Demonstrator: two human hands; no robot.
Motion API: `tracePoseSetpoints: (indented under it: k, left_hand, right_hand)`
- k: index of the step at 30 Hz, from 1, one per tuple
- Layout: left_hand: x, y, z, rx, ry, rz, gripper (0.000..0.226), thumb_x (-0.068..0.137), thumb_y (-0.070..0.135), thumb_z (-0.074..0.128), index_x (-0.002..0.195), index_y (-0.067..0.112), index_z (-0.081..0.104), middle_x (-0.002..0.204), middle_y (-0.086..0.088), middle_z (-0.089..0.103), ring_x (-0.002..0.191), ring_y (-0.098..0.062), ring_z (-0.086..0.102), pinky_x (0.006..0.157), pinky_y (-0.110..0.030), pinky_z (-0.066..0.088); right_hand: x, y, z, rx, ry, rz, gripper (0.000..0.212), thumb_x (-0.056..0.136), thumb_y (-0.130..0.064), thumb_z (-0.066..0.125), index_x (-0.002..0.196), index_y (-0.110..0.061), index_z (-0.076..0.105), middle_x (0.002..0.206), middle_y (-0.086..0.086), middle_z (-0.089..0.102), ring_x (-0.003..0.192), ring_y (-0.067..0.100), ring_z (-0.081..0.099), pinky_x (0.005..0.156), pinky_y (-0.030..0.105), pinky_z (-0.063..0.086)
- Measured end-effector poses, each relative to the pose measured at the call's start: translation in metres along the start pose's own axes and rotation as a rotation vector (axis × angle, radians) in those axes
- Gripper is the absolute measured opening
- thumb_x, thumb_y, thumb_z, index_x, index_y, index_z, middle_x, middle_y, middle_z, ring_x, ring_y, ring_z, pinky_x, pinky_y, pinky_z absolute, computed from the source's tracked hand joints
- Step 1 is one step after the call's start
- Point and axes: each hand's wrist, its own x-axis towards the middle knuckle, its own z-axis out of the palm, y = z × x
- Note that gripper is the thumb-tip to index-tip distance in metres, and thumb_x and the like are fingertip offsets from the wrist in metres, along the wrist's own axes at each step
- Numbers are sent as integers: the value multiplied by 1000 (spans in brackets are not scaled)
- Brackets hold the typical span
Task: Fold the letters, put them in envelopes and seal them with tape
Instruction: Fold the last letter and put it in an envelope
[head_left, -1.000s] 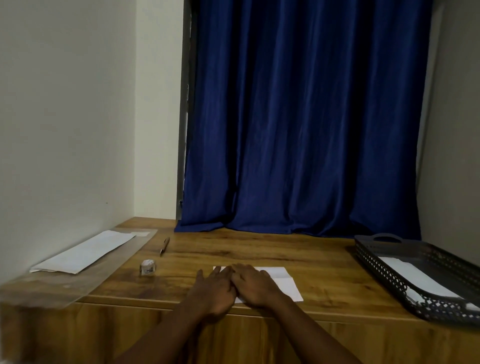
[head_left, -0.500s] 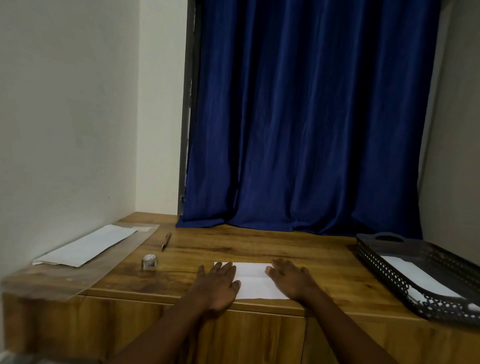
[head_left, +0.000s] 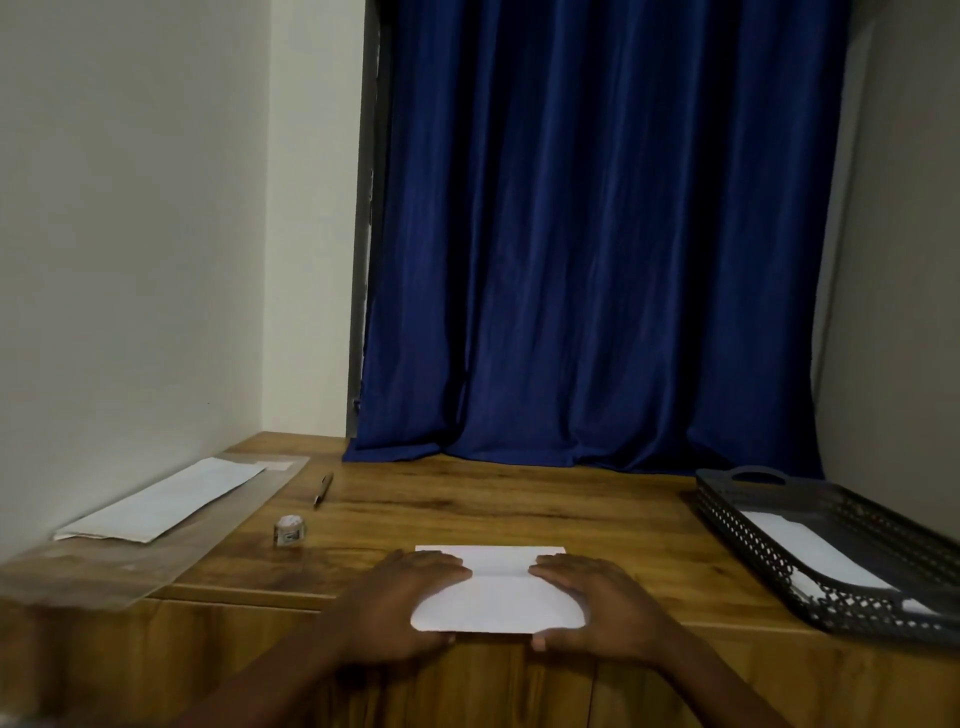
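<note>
At desk edge, letter (head_left: 496, 597) (both-hand grip)

Home room: wooden desk (head_left: 519, 499), blue curtain (head_left: 597, 234).

You have a white sheet of paper (head_left: 498, 597) in front of you on a table (head_left: 519, 514) of warm brown wood with darker grain streaks. The curtain (head_left: 597, 234) behind it is deep blue, plain, with shadowed folds. To your right, the tray (head_left: 753, 535) is dark grey with a lattice of small holes along its wall. The envelopes (head_left: 166, 499) on your left look pale bluish-white, and the tape roll (head_left: 290, 530) is whitish.
</note>
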Motion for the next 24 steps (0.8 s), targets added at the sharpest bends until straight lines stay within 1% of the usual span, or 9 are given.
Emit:
tracePoseSetpoints:
  k: [3, 6, 8, 10, 12, 16, 19, 21, 24]
  left_hand:
    - [-13, -5, 1, -195, 124, 49, 49, 86, 40, 71, 134, 45, 62, 143, 27, 53, 136, 7, 43, 116, -25, 37]
    - [-18, -2, 0, -412, 225, 53, 30, 89, 31, 69, 117, 39, 76, 123, 22, 70, 120, -1, 62, 104, -25, 50]
    - [-18, 1, -4, -518, 265, -1, 20, 97, 35, 68, 114, 35, 77, 114, 16, 75, 109, -6, 69, 94, -27, 56]
    - [-16, 4, -12, -655, 323, -110, 25, 96, 46, 66, 112, 29, 76, 108, 11, 77, 100, -8, 72, 85, -30, 60]
    - [-9, 9, -21, -741, 411, -227, 31, 89, 51, 67, 108, 28, 73, 102, 18, 77, 93, -5, 73, 73, -25, 61]
    - [18, 12, -38, -851, 552, -319, 18, 95, 38, 68, 108, 26, 70, 94, 10, 79, 85, -9, 76, 66, -25, 60]
    - [37, 3, -40, -837, 544, -358, 3, 99, 33, 67, 99, 34, 65, 85, 24, 76, 80, 1, 73, 56, -14, 55]
    - [46, -8, -35, -828, 529, -384, 8, 99, 27, 68, 101, 34, 65, 90, 19, 78, 82, -1, 74, 63, -18, 59]
    - [52, -28, -23, -781, 479, -414, 22, 98, 16, 69, 119, 24, 69, 113, 7, 77, 98, -11, 74, 88, -37, 62]
  right_hand:
    - [-15, 2, 2, -16, 54, -79, 97, 68, -91, 61, 152, -51, 36, 158, -31, 31, 144, -10, 26, 117, 15, 16]
    - [-22, 2, 0, 216, 199, -146, 64, 78, -34, 77, 139, -40, 60, 145, -24, 54, 135, -8, 46, 113, 15, 34]
    - [-24, 2, -4, 427, 329, -142, 43, 78, -10, 75, 117, -27, 78, 121, -17, 73, 116, -1, 65, 99, 18, 49]
    - [-22, -4, -15, 588, 437, -54, 21, 87, -7, 76, 97, -23, 82, 99, -10, 79, 94, 5, 73, 81, 20, 56]
    - [-13, -9, -28, 784, 521, 40, 11, 89, -13, 78, 89, -24, 80, 91, -10, 79, 83, 8, 75, 68, 18, 57]
    - [16, -20, -48, 1108, 576, 134, 7, 91, -15, 75, 98, -14, 76, 92, 0, 80, 80, 19, 78, 60, 22, 58]
    - [39, -22, -47, 1176, 531, 223, 11, 92, -18, 75, 102, -12, 76, 90, 4, 80, 78, 22, 78, 57, 23, 58]
    - [53, -21, -37, 1163, 516, 282, 9, 93, -15, 74, 99, -9, 75, 87, 4, 80, 74, 20, 78, 55, 23, 57]
    - [68, -16, -17, 1200, 463, 338, 8, 94, -9, 71, 99, -2, 73, 89, 11, 80, 80, 29, 78, 65, 38, 64]
